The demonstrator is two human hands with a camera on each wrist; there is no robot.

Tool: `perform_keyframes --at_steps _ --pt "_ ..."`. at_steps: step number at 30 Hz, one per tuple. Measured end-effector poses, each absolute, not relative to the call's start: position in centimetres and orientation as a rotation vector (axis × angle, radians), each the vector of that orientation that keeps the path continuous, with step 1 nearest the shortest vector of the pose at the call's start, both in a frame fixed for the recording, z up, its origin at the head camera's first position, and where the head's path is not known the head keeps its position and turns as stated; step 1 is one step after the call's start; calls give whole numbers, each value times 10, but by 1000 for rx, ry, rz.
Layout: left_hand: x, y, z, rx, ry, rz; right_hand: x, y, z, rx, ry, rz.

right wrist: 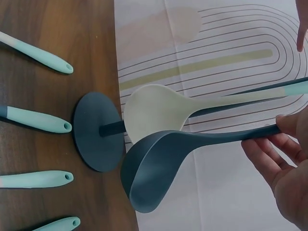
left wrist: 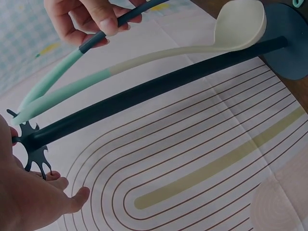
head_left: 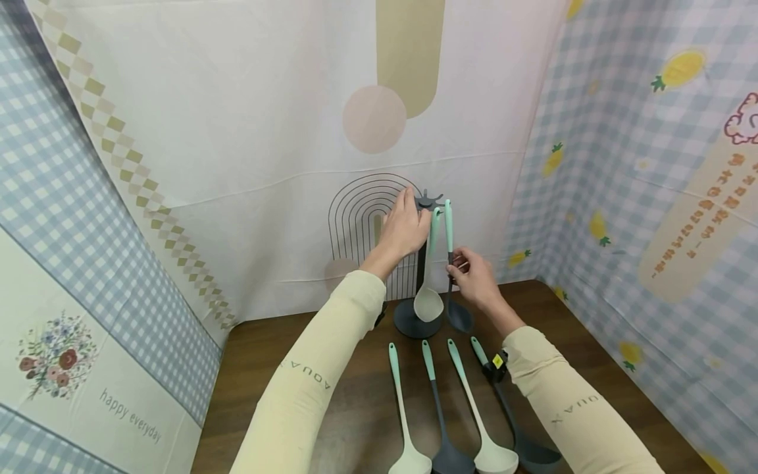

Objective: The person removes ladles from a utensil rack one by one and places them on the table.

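A dark utensil stand (head_left: 422,263) with a ring of hooks on top stands at the back of the table. My left hand (head_left: 403,227) holds it by the hook ring, with thumb and fingers on either side in the left wrist view. From a hook hangs a cream ladle (head_left: 428,305) with a mint handle. My right hand (head_left: 474,276) pinches the dark shaft of a second ladle (right wrist: 154,168), thumb against fingertips. This dark ladle hangs bowl-down beside the cream one, and its mint handle end is right at the hooks in the left wrist view.
Several mint-handled utensils lie in a row on the wooden table (head_left: 349,388) before the stand, among them a cream one (head_left: 408,461) and a dark one (head_left: 453,457). A printed cloth (head_left: 266,131) hangs right behind the stand; checked cloths flank both sides.
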State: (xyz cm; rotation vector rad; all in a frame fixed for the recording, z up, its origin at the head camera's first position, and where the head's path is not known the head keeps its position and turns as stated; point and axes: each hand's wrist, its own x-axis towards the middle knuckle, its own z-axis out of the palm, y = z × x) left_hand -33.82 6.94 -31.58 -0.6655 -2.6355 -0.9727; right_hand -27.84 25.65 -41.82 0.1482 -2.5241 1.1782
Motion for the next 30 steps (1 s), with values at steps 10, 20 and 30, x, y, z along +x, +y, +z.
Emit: perform_keyframes --at_steps 10,20,30 --pt "-339 68 -316 -671 -2623 -987 -277 259 -414 144 -2530 1103" --pt "-340 67 -318 -690 -2617 -978 -276 260 -413 159 -2519 1066" --pt "-341 65 -320 -689 -2641 -916 -274 261 -412 122 -2498 1126"
